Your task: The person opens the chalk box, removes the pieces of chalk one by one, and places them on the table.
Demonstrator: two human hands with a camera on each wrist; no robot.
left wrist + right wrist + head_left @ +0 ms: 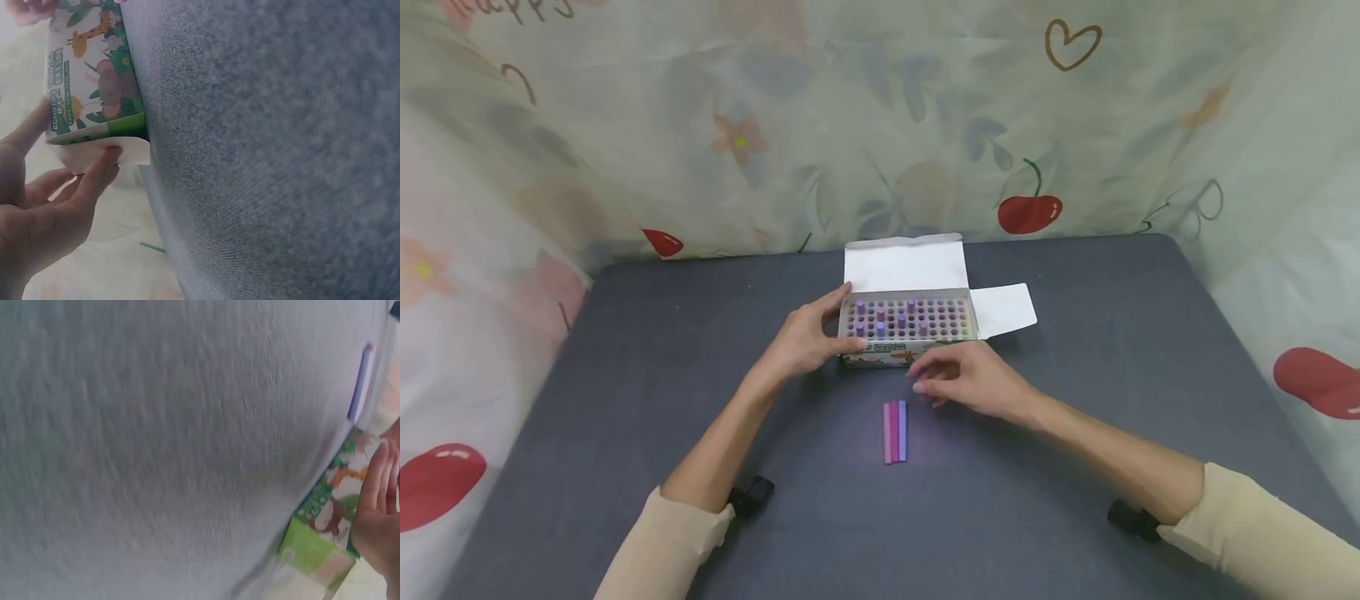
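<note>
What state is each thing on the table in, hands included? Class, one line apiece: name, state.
Box: open.
Lid: raised at the back.
Right flap: folded outward.
Left flap: folded outward.
Sticks in the box: upright in holes, tops showing.
Three loose sticks: lying side by side on the table.
Left hand: gripping the box's left end.
Right hand: fingers bent near the box; grip unclear.
</note>
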